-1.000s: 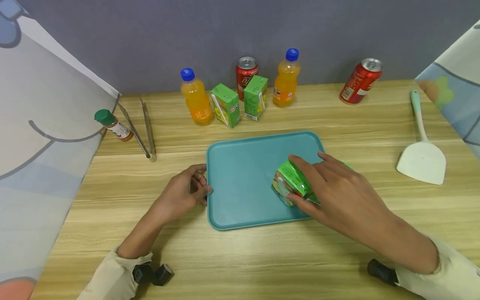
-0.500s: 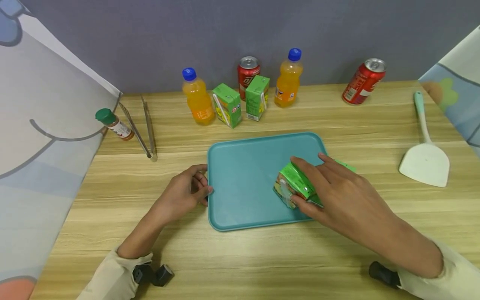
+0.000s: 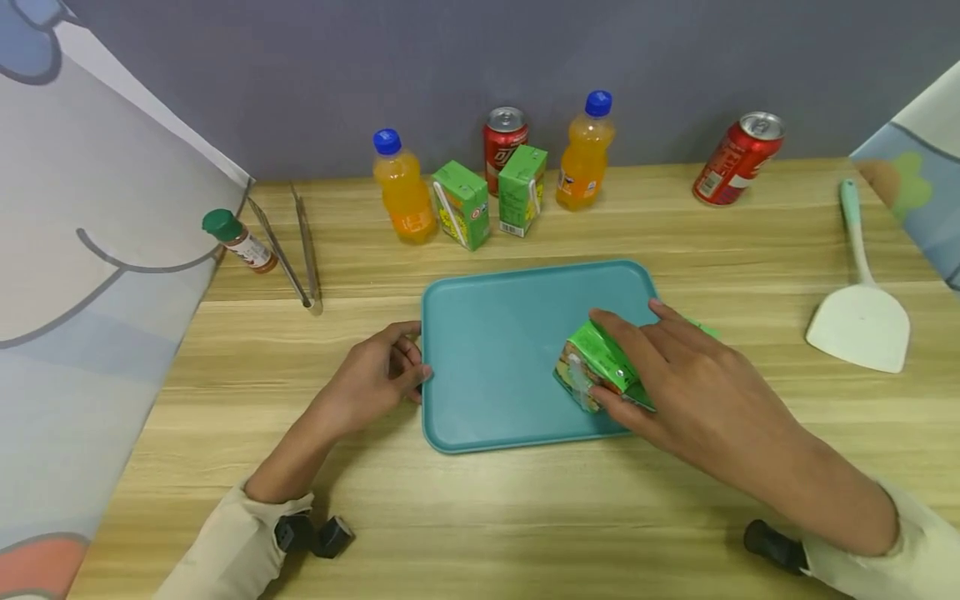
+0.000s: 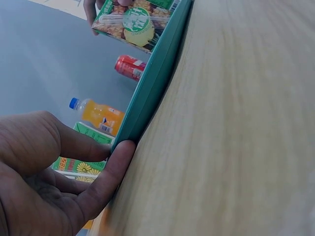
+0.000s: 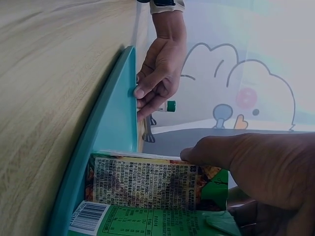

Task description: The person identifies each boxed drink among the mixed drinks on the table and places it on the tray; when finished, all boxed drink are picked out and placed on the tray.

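Observation:
A teal tray (image 3: 487, 367) lies on the wooden table. My left hand (image 3: 371, 375) pinches its left edge; in the left wrist view the thumb and a finger (image 4: 118, 162) meet at the rim. Over the tray's right part, my right hand (image 3: 697, 379) grips a green juice carton (image 3: 596, 354) from above, thumb on the near side and fingers across the far side. A straw in clear wrap runs along the carton's front, and the left wrist view shows fruit pictures on it. Printed text and a barcode (image 5: 91, 216) face the right wrist camera. More green shows past the right fingers.
At the back stand two orange drink bottles (image 3: 405, 200) (image 3: 585, 158), two green juice cartons (image 3: 461, 208) (image 3: 521, 192) and a red can (image 3: 504, 137). Another red can (image 3: 738, 158) is further right. Tongs (image 3: 307, 258) and a spice jar (image 3: 243, 242) lie left, a white spatula (image 3: 858, 325) right.
The head view has shifted slightly, so the scene sits a little further right in it. Both hands, the tray and the gripped juice carton keep their places relative to each other.

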`<state>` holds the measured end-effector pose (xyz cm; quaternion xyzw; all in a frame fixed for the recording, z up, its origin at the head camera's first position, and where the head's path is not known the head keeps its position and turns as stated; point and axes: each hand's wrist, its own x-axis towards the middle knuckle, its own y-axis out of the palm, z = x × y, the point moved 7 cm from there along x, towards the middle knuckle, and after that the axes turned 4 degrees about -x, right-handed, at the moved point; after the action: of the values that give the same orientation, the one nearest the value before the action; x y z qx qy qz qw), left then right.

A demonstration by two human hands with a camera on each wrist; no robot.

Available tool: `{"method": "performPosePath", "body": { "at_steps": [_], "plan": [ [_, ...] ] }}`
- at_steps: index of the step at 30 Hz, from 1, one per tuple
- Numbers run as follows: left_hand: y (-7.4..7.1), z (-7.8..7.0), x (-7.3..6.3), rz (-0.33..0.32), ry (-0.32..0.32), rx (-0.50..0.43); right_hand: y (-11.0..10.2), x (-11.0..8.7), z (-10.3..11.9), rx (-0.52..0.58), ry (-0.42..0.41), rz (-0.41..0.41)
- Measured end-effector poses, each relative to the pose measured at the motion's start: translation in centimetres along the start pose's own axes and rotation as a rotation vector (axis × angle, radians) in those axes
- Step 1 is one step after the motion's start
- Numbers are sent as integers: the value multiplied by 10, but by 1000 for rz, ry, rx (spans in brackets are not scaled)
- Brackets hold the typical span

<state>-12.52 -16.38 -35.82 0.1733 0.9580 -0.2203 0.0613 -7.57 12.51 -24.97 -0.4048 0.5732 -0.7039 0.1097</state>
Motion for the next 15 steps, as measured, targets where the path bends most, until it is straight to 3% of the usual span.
{"method": "performPosePath", "body": {
  "at_steps": [15],
  "plan": [
    [0,1,0,7,-15,-21,1,-2,-2,5,23,38]
  ]
}}
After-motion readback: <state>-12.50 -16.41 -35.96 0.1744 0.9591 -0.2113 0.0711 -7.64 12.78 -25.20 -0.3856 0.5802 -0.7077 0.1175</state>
